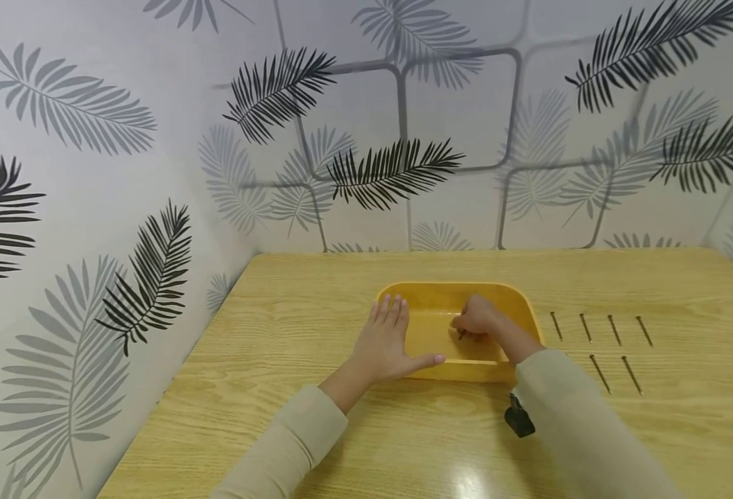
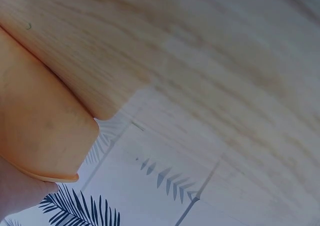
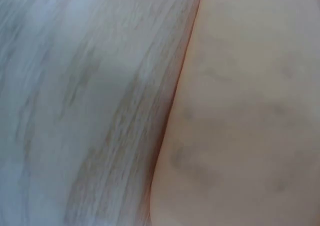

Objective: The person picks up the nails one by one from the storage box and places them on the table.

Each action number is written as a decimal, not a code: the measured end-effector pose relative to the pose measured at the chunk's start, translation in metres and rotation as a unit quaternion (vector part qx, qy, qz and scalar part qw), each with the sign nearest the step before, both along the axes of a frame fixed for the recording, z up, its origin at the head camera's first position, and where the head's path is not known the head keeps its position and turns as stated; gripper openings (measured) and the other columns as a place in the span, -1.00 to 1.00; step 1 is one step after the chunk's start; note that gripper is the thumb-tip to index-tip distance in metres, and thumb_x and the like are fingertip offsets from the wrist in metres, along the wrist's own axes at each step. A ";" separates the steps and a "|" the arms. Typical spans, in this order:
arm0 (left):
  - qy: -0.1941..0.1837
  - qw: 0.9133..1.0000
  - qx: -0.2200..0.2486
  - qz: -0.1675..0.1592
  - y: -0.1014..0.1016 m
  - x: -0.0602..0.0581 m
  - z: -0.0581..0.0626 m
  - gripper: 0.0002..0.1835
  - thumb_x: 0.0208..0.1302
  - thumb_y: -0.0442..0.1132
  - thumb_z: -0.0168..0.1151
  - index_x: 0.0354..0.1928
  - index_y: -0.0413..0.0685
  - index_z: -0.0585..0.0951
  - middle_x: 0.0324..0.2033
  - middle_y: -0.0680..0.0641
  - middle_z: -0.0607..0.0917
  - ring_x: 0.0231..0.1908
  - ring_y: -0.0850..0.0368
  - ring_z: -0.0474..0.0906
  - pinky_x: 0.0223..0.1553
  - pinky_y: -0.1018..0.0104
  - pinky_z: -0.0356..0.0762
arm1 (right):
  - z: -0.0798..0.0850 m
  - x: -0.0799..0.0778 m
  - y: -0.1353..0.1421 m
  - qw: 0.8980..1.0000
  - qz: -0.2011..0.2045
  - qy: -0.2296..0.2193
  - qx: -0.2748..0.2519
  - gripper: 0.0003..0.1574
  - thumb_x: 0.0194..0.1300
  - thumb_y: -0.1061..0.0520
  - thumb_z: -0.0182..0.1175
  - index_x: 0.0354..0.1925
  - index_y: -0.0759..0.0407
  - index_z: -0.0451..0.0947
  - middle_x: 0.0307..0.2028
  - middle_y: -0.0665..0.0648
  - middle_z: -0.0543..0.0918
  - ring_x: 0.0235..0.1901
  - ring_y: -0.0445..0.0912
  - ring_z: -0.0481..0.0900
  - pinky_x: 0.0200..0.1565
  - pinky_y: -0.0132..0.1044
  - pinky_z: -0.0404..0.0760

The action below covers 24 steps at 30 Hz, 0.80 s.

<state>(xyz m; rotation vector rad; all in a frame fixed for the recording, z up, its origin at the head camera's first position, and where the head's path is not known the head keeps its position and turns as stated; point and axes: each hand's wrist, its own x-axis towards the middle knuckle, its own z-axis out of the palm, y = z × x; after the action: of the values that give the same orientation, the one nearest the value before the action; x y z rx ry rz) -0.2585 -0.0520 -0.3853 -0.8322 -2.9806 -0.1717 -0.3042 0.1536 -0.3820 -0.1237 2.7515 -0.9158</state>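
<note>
A yellow plastic tray point(image 1: 427, 324) sits on the wooden table. My left hand point(image 1: 381, 352) rests over its left end, fingers straight along the inner side and thumb on the front rim. Inside the tray, my right hand point(image 1: 480, 319) has its fingers curled low over the floor. It pinches a small dark screw point(image 1: 462, 335), most of which the fingers hide. The left wrist view shows the tray's outer wall point(image 2: 45, 110) with part of the hand at its rim. Only the tray's side point(image 3: 240, 110) and the table appear in the right wrist view.
Several dark screws point(image 1: 614, 330) lie in two rows on the table point(image 1: 316, 305) to the right of the tray. A black device point(image 1: 519, 417) hangs under the right sleeve. A leaf-patterned wall point(image 1: 366, 229) borders the table's back and left.
</note>
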 end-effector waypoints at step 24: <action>-0.005 1.000 0.003 0.001 0.000 0.001 0.001 0.09 0.11 0.49 -0.12 0.43 -0.22 -0.01 0.43 -0.24 -0.04 0.45 -0.12 -0.24 0.45 0.02 -0.27 | 0.011 0.013 -0.003 0.993 -0.063 0.041 0.091 -0.60 0.07 0.09 0.21 -0.71 0.14 0.24 -0.66 0.05 0.25 -0.61 -0.13 0.22 -0.56 -0.41 0.23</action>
<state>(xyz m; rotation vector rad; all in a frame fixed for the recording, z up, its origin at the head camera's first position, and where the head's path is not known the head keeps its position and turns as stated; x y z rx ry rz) -0.2579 -0.0520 -0.3844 -0.8304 -2.9879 -0.1834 -0.2911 0.1505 -0.3707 0.0464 2.9313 -0.6993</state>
